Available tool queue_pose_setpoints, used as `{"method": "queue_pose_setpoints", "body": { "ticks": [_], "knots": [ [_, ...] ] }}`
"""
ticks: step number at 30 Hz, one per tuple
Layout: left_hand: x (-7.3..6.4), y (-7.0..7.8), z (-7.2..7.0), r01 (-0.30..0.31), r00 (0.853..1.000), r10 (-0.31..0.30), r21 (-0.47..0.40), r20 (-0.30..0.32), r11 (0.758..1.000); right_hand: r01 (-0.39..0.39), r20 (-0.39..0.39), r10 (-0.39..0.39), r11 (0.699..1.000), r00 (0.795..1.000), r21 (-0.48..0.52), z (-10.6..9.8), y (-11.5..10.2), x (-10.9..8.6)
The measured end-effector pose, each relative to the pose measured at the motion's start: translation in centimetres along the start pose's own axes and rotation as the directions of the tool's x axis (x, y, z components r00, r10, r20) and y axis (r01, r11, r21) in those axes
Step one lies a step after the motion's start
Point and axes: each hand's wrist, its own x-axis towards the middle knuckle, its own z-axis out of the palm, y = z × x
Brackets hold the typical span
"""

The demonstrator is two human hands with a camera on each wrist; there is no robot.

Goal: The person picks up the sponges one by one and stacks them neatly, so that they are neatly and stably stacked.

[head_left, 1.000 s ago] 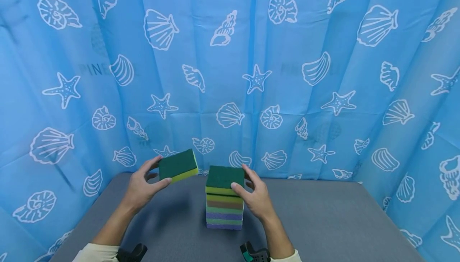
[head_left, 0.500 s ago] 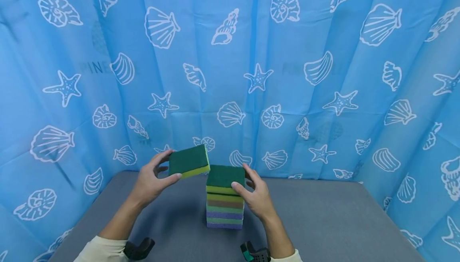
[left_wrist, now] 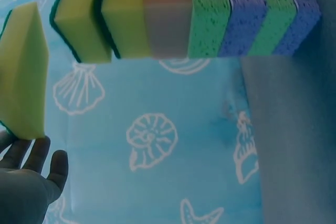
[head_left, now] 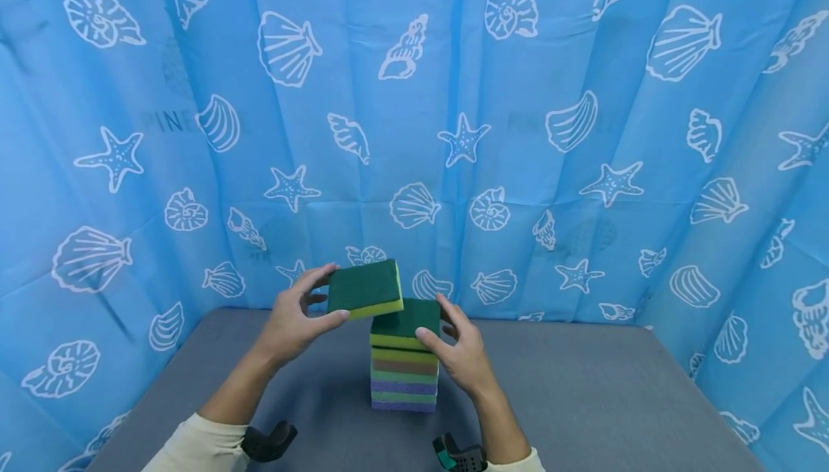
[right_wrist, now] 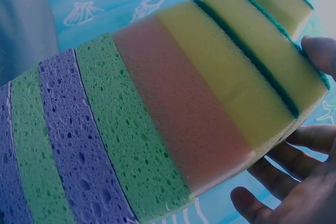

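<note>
A yellow sponge with a dark green scouring side (head_left: 364, 286) is held by my left hand (head_left: 290, 327), thumb at its front edge and fingers behind. It is slightly tilted, above the left part of a stack of sponges (head_left: 404, 378); in the left wrist view a gap separates this held sponge (left_wrist: 23, 77) from the stack. The top sponge (head_left: 414, 319) of the stack is also green over yellow. My right hand (head_left: 465, 351) holds it at the right side, thumb in front, fingers behind. Lower layers (right_wrist: 136, 124) are yellow, brownish pink, green and purple.
The stack stands on a grey cloth-covered table (head_left: 570, 393). A blue curtain (head_left: 363, 98) with white shell and starfish prints surrounds the table at the back and sides. Black wrist devices (head_left: 268, 443) sit near both sleeves.
My left hand has carried its sponge to the right, from beside the stack to over its left part. The right hand has stayed at the top sponge.
</note>
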Motion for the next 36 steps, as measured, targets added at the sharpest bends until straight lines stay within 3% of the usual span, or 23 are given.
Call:
{"method": "queue_pose_setpoints", "body": {
  "ticks": [18,27,36],
  "knots": [
    [1.2,0.8,2.7,-0.041,0.995,0.045,-0.042,0.091,0.998,-0.013,0.019,0.014,1.0,1.0,-0.025,-0.1,0.2,0.2],
    [1.5,0.5,3.8,-0.05,0.99,0.059,-0.071,0.131,0.996,-0.011,0.029,0.011,1.0,1.0,-0.006,-0.2,-3.4,-0.2],
    [1.7,0.4,4.4,-0.049,0.989,0.057,-0.06,0.139,0.997,0.013,0.037,-0.012,1.0,0.999,-0.006,-0.3,-3.4,-0.3]
  ]
}}
